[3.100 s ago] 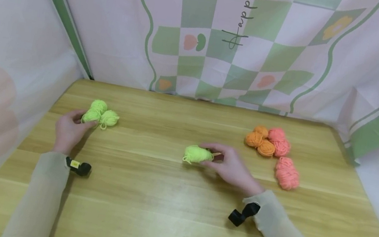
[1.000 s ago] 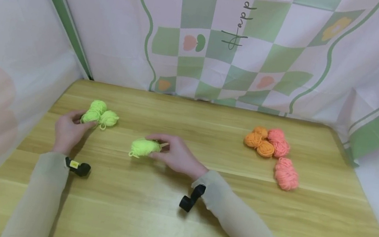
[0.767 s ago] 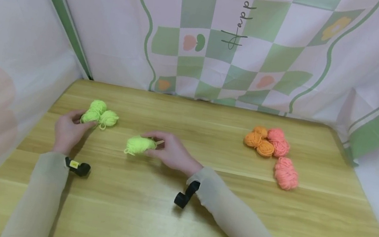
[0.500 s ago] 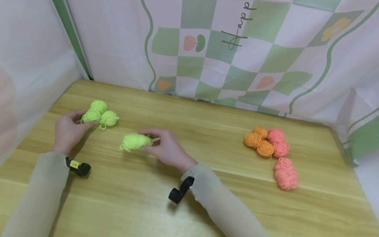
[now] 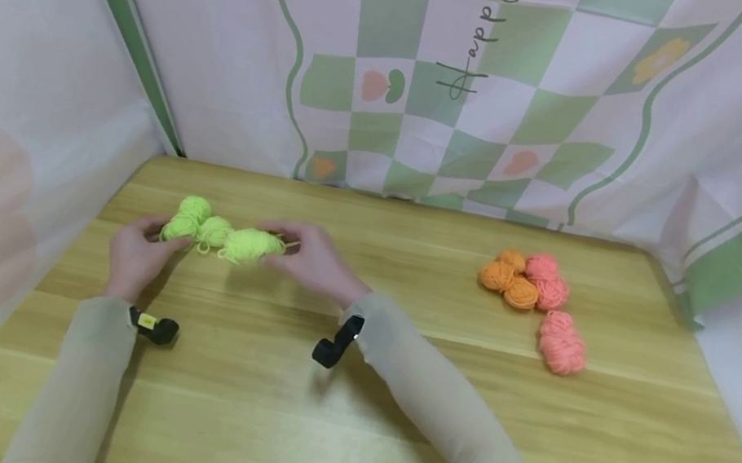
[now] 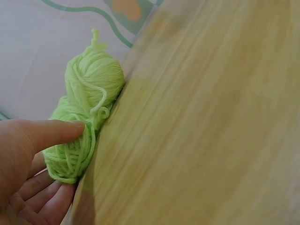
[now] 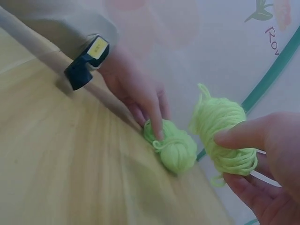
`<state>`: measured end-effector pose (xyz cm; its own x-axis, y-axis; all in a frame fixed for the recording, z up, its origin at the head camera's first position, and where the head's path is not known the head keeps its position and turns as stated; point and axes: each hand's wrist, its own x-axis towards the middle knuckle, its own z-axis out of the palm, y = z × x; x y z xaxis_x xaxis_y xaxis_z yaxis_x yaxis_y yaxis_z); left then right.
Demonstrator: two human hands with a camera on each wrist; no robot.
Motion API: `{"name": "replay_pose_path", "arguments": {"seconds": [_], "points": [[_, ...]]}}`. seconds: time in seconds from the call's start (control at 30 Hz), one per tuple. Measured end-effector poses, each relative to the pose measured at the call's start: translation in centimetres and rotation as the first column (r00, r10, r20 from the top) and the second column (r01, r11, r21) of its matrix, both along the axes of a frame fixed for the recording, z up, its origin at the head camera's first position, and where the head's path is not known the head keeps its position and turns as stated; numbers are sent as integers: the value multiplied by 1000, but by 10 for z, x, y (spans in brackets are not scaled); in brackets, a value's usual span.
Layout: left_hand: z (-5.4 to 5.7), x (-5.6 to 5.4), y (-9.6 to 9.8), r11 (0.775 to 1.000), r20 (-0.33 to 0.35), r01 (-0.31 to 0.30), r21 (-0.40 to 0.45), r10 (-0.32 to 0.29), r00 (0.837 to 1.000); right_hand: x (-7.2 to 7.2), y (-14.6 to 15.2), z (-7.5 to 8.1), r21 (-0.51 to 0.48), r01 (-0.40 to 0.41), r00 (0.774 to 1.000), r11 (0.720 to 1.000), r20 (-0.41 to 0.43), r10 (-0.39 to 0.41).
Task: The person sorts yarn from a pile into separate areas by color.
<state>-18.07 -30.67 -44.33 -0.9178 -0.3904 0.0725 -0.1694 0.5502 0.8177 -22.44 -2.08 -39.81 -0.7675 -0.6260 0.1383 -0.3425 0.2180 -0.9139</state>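
In the head view my left hand point(image 5: 137, 256) holds the near ball of a yellow-green yarn cluster point(image 5: 193, 208) at the table's left. The left wrist view shows its thumb lying across that yarn ball point(image 6: 70, 161), with the fingers behind and below. A second yellow-green ball point(image 5: 214, 232) lies to the right of it. My right hand point(image 5: 317, 262) pinches another yellow-green yarn ball point(image 5: 252, 245) by its right end. In the right wrist view this yarn ball point(image 7: 222, 136) is held raised off the table, thumb on one side and fingers beneath.
Orange yarn balls point(image 5: 508, 276) and a pink yarn ball point(image 5: 546, 281) sit together at the back right. Another pink yarn ball point(image 5: 562, 343) lies just nearer. A printed cloth point(image 5: 375, 125) hangs along the back edge of the wooden table point(image 5: 308, 419).
My right hand has carried its yellow-green yarn ball leftward across the table, then slightly back, up beside the cluster. The left hand has kept its place.
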Motion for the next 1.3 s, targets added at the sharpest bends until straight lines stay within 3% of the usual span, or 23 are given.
{"name": "replay_pose_path", "arguments": {"seconds": [0.3, 0.53, 0.77, 1.13, 1.3], "points": [[1, 0, 1, 1000, -5, 1, 9, -1, 1000, -12, -19, 16, -10, 39, 998, 999, -39, -40], [-1, -1, 0, 1000, -12, 4, 8, -4, 1000, -18, -32, 19, -10, 48, 998, 999, -47, -49], [-2, -1, 0, 1000, -20, 5, 15, -5, 1000, -19, -40, 6, -8, 36, 999, 999, -13, -36], [-4, 0, -1, 1000, -43, -12, 8, 13, 999, -14, -48, -18, 131, 96, 995, 987, -4, -97], [-3, 0, -1, 1000, -39, -10, 20, 11, 999, -15, -55, -29, 144, 103, 995, 984, -7, -103]]}}
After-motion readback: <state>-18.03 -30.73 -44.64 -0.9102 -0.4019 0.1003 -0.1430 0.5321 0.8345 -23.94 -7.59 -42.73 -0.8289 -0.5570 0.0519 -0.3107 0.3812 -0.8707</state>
